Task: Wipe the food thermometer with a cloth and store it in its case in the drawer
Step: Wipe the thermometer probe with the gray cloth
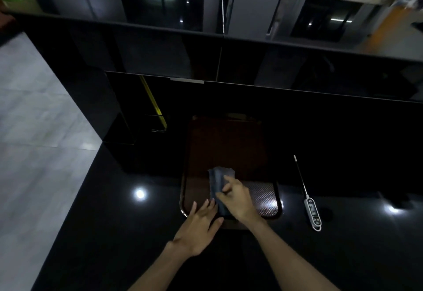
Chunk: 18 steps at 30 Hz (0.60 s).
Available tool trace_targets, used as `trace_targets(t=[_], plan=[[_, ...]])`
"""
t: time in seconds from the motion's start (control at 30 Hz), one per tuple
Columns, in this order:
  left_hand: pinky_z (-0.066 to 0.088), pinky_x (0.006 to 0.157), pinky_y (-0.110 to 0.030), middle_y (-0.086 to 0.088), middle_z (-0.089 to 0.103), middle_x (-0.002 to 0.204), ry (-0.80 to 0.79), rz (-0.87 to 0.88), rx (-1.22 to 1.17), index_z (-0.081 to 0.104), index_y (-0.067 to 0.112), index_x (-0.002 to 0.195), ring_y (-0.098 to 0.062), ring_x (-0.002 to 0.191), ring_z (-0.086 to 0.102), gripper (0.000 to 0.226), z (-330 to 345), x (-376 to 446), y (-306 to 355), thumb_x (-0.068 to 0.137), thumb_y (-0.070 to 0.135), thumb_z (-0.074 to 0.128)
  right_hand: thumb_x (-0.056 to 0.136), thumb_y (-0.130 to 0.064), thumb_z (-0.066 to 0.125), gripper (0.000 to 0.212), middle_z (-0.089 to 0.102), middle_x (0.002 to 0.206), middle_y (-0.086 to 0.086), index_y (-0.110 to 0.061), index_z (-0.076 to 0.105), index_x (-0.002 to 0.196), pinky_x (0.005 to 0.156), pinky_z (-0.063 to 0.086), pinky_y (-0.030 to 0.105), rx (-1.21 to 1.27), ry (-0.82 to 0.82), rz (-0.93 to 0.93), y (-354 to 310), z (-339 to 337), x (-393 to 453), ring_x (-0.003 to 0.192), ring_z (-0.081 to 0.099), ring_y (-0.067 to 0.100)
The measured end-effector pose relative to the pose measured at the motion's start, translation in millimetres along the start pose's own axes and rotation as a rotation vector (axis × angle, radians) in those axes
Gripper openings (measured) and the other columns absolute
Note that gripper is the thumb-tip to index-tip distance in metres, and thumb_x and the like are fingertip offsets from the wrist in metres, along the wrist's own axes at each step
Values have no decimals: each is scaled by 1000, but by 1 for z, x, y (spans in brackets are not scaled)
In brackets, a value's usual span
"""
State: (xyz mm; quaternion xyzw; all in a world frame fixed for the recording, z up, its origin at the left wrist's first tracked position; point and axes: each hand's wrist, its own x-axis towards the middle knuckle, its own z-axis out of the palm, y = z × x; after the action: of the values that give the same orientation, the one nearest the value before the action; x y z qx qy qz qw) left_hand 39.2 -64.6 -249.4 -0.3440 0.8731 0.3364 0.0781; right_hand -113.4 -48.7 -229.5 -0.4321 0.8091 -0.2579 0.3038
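Both hands are on the cloth [219,185] at the near end of the tray [183,190]: the right hand [238,199] pinches it in a clenched grip, while the left hand [201,219] lies flat with straight fingers against its near edge, grasping nothing. The thermometer [312,214] lies untouched on the black bench [114,222], right of the tray, with its thin probe [299,176] pointing far. The risk, as I judge it: the bench is glossy and the light is dim, so a careless reach could send the thermometer sliding or bend the probe. The tray rim sits between hands and thermometer, and could snag the cloth. No case or open drawer can be made out; dark cabinets [206,61] stand beyond.
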Motion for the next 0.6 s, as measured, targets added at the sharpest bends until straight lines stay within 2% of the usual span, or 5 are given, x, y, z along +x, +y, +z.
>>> trace_targets(t=[0.07,0.2,0.33,0.47,0.6], plan=[[-9,121,-37,-3,11,164,-14,-27,44,15,16,156,-14,150,-2,72,-5,-6,-7,97,58,12,92,-31,60,38,56,121,7,-11,57,124,85,43,26,-147,-30,-30,-5,11,3,111,55,21],[-17,115,-36,-2,-1,164,25,-68,132,11,14,155,-11,147,-14,93,-10,-16,-15,80,67,-9,91,-54,49,61,27,147,4,-28,33,144,101,35,44,-484,113,-47,-5,23,2,129,31,28],[-18,114,-37,-2,-5,164,65,-99,151,11,13,155,-10,144,-19,108,-8,-16,-17,68,67,-21,94,-27,53,66,12,157,6,-31,18,149,102,36,44,-570,25,-33,-2,33,3,131,32,31],[-14,117,-40,-2,-8,164,55,-131,126,10,14,155,-15,148,-16,107,-11,-13,0,68,68,-18,92,-9,54,64,11,158,7,-25,26,147,99,39,44,-626,46,-128,14,11,0,125,38,33],[-11,118,-41,-1,-5,164,77,-142,71,14,15,155,-15,148,-16,83,-5,5,34,89,63,0,80,-5,69,71,24,155,6,-23,40,141,93,43,45,-578,178,-173,44,-39,-9,119,45,33]])
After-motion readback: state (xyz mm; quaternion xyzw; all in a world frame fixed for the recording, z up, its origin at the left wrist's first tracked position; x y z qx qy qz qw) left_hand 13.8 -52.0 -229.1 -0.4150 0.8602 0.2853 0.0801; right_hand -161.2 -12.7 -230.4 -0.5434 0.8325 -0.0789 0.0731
